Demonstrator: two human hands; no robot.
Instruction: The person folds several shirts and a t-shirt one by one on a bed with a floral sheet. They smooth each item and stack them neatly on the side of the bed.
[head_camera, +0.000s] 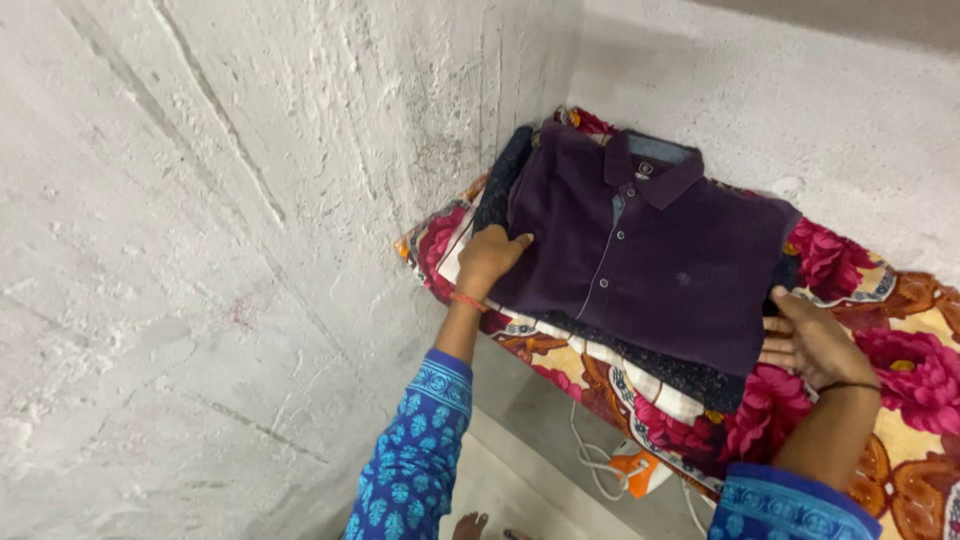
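Blue sleeves (415, 450) stretch out; left hand (490, 256) and right hand (812, 343) rest open-fingered against folded purple shirt (650, 250).

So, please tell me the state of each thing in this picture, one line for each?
Dark purple shirt: folded, collar up, buttoned, lying on top.
Dark patterned garment: folded flat under the shirt, edges showing.
Floral blanket: spread out under the clothes.
Left hand: flat on the shirt's edge, holds nothing.
Right hand: open, fingers at the shirt's other edge.
White cord: loose, hanging below the blanket.
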